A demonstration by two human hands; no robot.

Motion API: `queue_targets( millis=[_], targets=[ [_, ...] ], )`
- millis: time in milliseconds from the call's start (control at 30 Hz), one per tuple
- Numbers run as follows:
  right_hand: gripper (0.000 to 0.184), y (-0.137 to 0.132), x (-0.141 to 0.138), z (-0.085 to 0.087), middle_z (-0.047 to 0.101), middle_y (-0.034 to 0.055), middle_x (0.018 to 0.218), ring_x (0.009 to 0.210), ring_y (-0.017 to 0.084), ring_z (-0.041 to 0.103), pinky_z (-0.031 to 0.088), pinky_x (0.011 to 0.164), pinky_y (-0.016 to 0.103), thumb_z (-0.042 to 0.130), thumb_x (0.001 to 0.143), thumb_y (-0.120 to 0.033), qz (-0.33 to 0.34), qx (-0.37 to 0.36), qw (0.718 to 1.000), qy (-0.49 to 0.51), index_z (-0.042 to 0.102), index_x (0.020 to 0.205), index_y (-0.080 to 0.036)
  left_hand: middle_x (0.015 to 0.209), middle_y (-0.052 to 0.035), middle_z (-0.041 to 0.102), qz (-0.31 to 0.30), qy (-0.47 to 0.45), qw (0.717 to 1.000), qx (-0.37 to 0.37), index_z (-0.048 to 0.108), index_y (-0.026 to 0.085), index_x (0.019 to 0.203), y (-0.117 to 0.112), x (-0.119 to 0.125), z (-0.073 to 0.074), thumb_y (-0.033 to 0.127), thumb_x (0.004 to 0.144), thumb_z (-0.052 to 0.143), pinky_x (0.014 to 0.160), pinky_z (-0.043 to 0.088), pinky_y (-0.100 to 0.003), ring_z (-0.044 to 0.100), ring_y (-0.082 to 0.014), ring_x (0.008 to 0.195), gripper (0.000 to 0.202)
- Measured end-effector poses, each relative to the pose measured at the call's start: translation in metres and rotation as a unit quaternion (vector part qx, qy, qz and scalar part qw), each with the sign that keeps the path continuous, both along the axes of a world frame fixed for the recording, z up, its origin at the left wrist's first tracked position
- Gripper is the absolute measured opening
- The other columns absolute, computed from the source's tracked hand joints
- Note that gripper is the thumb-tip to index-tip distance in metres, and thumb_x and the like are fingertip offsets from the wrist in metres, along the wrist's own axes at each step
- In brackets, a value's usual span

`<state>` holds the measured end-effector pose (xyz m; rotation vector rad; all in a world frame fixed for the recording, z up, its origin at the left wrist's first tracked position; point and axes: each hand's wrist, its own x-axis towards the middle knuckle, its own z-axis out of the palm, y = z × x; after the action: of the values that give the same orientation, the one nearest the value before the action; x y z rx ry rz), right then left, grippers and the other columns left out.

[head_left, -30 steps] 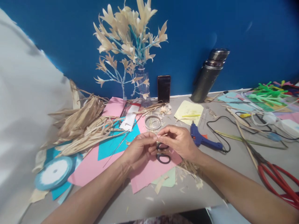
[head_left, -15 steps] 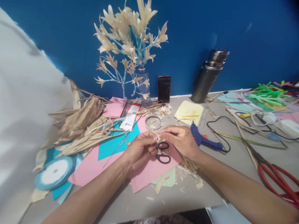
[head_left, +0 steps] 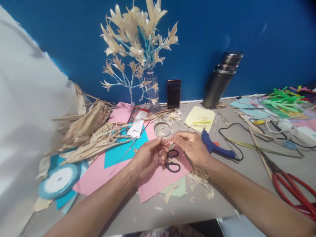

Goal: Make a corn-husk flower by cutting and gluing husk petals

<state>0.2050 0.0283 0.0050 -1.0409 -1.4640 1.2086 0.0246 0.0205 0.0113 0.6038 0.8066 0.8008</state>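
My left hand [head_left: 151, 154] and my right hand [head_left: 189, 144] meet over the pink paper [head_left: 154, 184], fingertips pinched close together. Between them is a small pale piece [head_left: 169, 142], perhaps a thin strip, too small to make out well. Small black-handled scissors [head_left: 173, 167] lie just under the fingers, their blades hidden. Right behind the hands is a roll of tape [head_left: 162, 129]. A blue glue gun [head_left: 218, 148] rests to the right of my right hand. Dried husks [head_left: 86, 131] are heaped beyond my left arm.
A bottle vase [head_left: 151, 89] with pale husk flowers [head_left: 138, 36] stands by the blue wall, near a phone [head_left: 173, 93] and a leaning flask [head_left: 222, 80]. Red-handled shears [head_left: 291, 191] lie at the right, a ribbon spool [head_left: 58, 180] at the left. A black cord [head_left: 230, 125] winds across the table.
The fingertips have shifted slightly, and my right hand has moved a little up. The small pale piece shows more clearly between them. The table things stay where they were.
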Motion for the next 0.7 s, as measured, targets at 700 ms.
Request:
queue_targets(
  millis=[700],
  targets=[
    [0.037, -0.0004, -0.0029, -0.003, 0.067, 0.0011, 0.065, 0.059, 0.013, 0.058, 0.047, 0.054, 0.023, 0.077, 0.075, -0.051, -0.02, -0.069, 0.997, 0.028, 0.069, 0.069, -0.015, 0.053, 0.0024, 0.052, -0.026, 0.033, 0.997, 0.059, 0.07, 0.012, 0.08, -0.0004, -0.0007, -0.0024, 0.03, 0.067, 0.087, 0.044, 0.042, -0.021, 0.045, -0.0082, 0.045, 0.028]
  ],
)
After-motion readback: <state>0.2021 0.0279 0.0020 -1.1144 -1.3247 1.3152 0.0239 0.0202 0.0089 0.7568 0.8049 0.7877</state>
